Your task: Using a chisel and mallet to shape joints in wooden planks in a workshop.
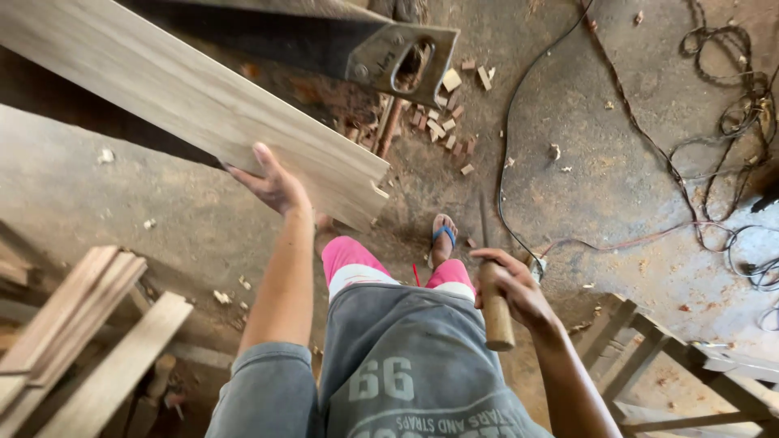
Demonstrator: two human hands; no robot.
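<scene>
My left hand (pixel 272 182) grips the near edge of a long pale wooden plank (pixel 187 97) that runs from the upper left down to the middle of the view, held above the floor. My right hand (pixel 511 284) is closed around the wooden handle of a tool (pixel 495 312); a thin metal blade rises from the hand, like a chisel. Beyond the plank hangs a handsaw (pixel 389 53) with a dark blade and a grey handle. My feet, in blue sandals (pixel 442 235), stand on the dirt floor below.
Several small wood offcuts (pixel 442 118) lie scattered on the floor ahead. Black and red cables (pixel 714 146) trail across the right side. Planks (pixel 81 332) are stacked at the lower left, and a wooden frame (pixel 682 365) sits at the lower right.
</scene>
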